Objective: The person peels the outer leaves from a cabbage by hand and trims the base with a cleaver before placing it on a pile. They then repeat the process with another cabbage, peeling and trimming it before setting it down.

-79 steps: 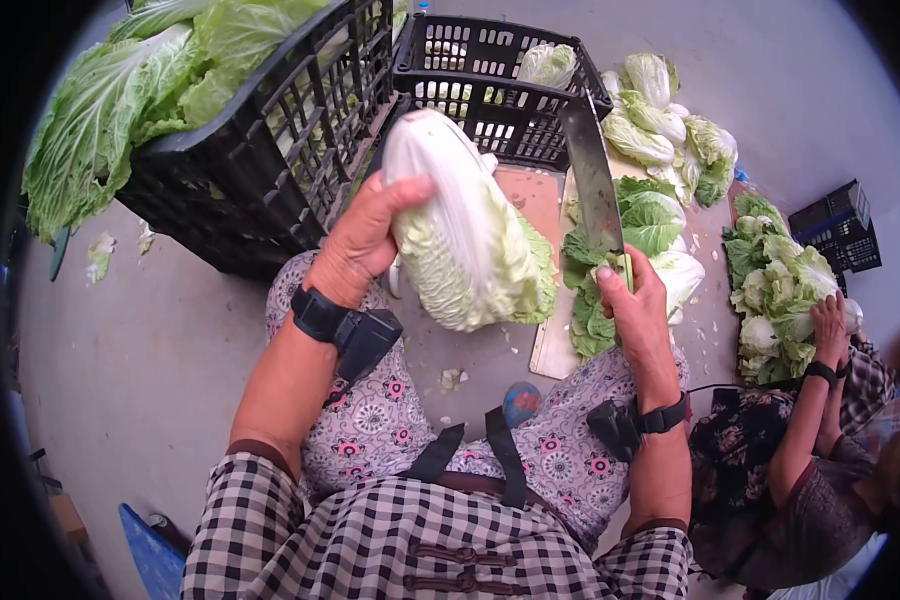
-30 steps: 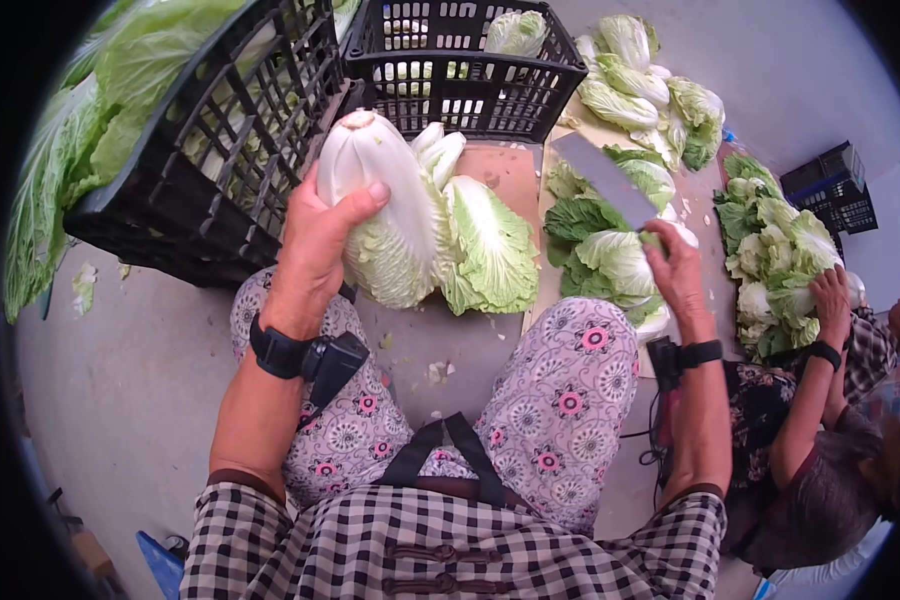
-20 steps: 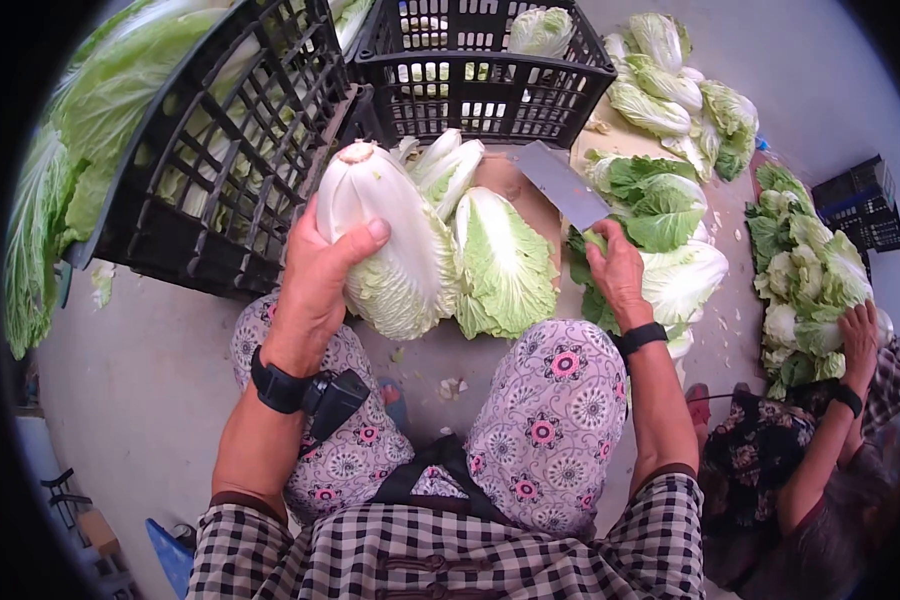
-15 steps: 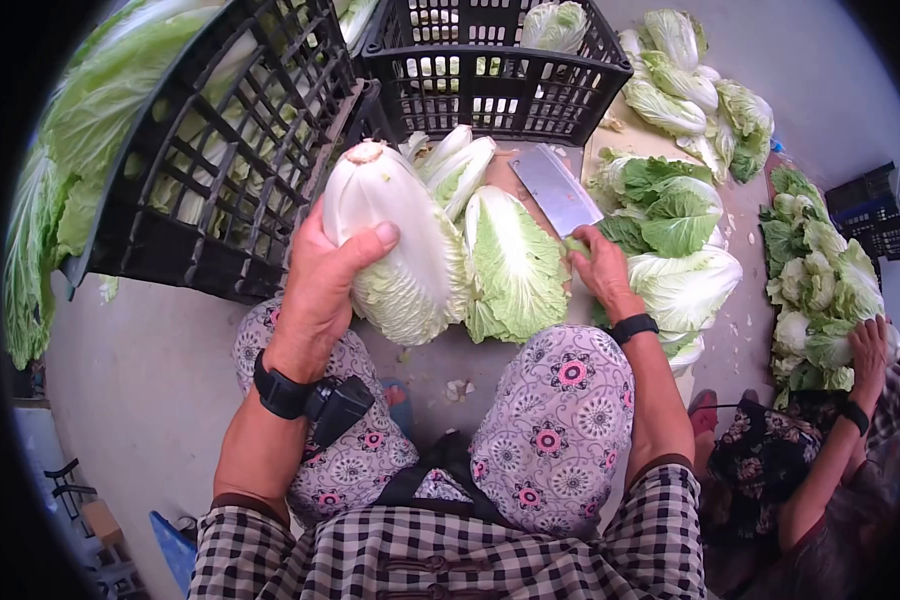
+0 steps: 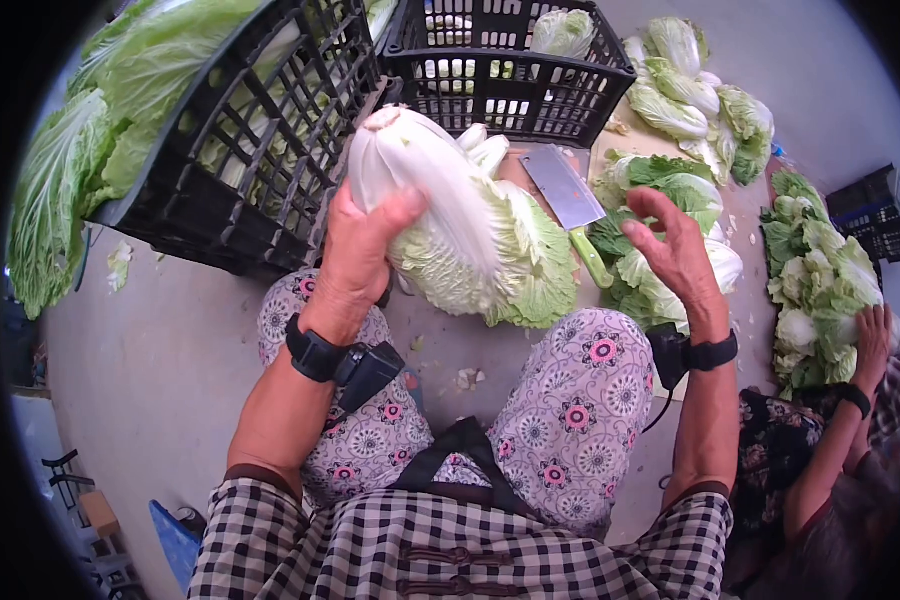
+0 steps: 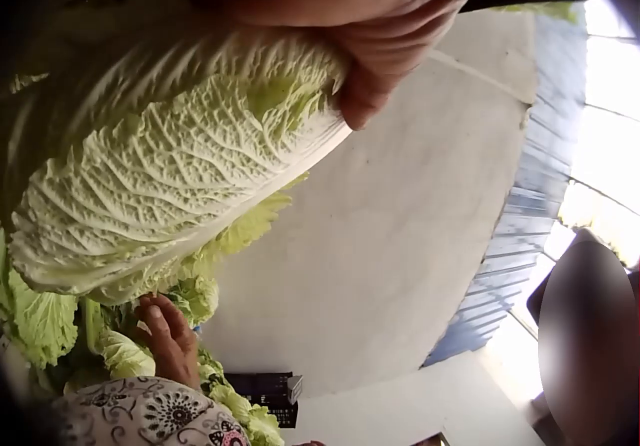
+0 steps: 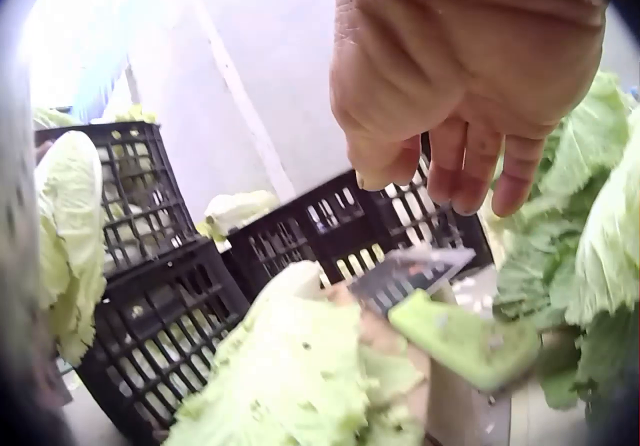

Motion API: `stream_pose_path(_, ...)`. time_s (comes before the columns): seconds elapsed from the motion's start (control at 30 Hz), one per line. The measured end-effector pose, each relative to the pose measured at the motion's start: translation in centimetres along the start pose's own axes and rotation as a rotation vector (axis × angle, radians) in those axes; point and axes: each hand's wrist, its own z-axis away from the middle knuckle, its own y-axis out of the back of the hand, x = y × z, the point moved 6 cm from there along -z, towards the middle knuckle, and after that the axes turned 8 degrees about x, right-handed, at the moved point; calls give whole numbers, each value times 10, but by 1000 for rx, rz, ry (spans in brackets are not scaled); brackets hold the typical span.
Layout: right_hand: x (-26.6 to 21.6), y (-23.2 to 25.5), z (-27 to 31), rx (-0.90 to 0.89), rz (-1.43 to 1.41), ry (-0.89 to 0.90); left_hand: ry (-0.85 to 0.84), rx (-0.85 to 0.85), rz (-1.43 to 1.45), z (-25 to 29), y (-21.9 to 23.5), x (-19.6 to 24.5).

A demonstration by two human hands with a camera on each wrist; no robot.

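Observation:
My left hand (image 5: 365, 245) grips a napa cabbage (image 5: 440, 215) near its trimmed white base, thumb across the near side. The base points up and toward the far left, with the leafy end tilted down over my knees. In the left wrist view, its crinkled leaves (image 6: 180, 176) fill the left side. My right hand (image 5: 682, 255) holds nothing; its fingers are loosely bent and apart. Just left of it lies a cleaver (image 5: 562, 188) on a brown board (image 5: 530, 175), its green handle toward me. The right wrist view shows that hand above the cleaver's handle (image 7: 450, 336).
A black crate (image 5: 260, 140) heaped with cabbages stands at left, another crate (image 5: 510, 95) behind the board. Trimmed cabbages (image 5: 670, 195) lie right of the cleaver, more (image 5: 680, 90) farther back. Another person's hand (image 5: 873, 340) touches a cabbage pile (image 5: 820, 280) at far right.
My right hand brought the cleaver down onto the board, let go of it and drew back to the right. The cabbage in my left hand has tilted and shifted slightly right.

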Motion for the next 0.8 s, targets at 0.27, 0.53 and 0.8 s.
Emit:
stream_pose_path(0.27, -118, -24, 40, -106, 6, 526, -307, -175, -196, 33, -33, 13)
stream_pose_path(0.53, -121, -23, 59, -27, -332, 240, -88, -274, 43, 42, -30, 9)
stream_pose_path(0.8, -68, 72, 88, 405, -696, -1, -31, -278, -189, 22, -21, 3)
